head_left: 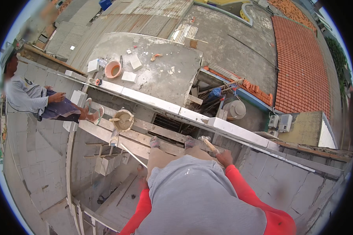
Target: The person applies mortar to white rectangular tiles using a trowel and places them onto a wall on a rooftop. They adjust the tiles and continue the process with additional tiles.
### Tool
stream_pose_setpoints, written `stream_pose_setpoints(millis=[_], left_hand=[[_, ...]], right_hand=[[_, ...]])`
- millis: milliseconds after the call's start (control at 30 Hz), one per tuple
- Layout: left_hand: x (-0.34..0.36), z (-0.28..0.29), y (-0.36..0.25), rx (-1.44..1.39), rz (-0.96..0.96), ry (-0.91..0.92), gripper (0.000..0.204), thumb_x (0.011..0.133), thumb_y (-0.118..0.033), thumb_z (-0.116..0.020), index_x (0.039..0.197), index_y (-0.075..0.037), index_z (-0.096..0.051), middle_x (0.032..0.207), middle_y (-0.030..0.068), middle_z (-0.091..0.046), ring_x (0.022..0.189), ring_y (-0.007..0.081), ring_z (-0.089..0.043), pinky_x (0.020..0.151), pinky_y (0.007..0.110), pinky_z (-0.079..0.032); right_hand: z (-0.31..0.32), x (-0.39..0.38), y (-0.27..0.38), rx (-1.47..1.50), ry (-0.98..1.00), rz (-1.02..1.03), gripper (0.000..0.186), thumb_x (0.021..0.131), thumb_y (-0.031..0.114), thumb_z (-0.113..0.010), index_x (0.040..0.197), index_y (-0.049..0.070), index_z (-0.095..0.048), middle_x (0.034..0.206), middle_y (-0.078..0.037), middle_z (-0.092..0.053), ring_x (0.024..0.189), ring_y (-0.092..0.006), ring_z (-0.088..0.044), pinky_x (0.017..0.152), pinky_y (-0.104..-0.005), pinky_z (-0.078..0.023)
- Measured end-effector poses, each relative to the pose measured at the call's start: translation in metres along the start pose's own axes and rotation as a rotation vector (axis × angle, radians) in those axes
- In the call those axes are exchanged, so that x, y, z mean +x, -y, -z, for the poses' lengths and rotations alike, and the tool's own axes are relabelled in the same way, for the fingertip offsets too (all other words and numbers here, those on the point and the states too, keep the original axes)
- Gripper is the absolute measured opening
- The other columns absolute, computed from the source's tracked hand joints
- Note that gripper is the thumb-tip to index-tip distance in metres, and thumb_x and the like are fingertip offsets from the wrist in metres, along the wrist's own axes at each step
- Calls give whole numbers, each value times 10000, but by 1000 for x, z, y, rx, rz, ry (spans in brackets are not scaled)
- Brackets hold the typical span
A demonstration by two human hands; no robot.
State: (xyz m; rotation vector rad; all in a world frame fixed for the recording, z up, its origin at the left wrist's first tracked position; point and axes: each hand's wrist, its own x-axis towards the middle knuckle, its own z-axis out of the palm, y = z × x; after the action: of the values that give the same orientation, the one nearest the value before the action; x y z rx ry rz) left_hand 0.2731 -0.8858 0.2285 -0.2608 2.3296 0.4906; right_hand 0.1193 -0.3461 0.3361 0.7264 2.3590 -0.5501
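Observation:
My right hand is closed round the wooden handle of a tool; its small pale head points toward the white block wall, and its kind is unclear. My left hand hangs by my left side, mostly hidden by my grey shirt and blurred. Close to it, a thin white strip slants up to the planks; whether I hold it does not show. A bucket of grey mortar stands on the planks, ahead and left of my feet. A pale-ended tool lies below the bucket.
Another person sits at the left on white blocks, sandalled feet on the planks. A low white block wall runs ahead. Beyond it, an orange bucket and loose blocks rest on a concrete slab. A deep drop opens beneath the planks.

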Motion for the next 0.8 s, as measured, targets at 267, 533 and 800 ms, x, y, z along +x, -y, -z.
stream_pose_setpoints(millis=[267, 533, 800], left_hand=[[104, 123, -50, -151, -59, 210, 391, 1004, -260, -578, 1313, -25, -628, 1273, 216, -693, 1114, 376, -693, 944, 483, -505], [187, 236, -97, -64, -167, 314, 508, 1036, -277, -569, 1469, -18, -513, 1417, 196, -633, 1248, 350, -646, 1063, 472, -459], [249, 300, -209, -464, 36, 253, 618, 1076, -284, -534, 1620, -24, -396, 1512, 176, -608, 1368, 321, -610, 1154, 487, -423]], right_hand=[[-79, -72, -99, 447, -5, -713, 677, 817, 516, -732, 1214, -32, -760, 1285, -291, -723, 1213, -424, -706, 1054, -494, -546], [-162, -185, -92, 911, -184, -982, 743, 812, 501, -817, 1211, -118, -715, 1202, -346, -731, 1140, -441, -737, 980, -482, -584], [-237, -242, -1, 1143, 78, -1187, 649, 851, 405, -750, 1349, -8, -699, 1380, -240, -699, 1258, -363, -700, 1047, -432, -575]])
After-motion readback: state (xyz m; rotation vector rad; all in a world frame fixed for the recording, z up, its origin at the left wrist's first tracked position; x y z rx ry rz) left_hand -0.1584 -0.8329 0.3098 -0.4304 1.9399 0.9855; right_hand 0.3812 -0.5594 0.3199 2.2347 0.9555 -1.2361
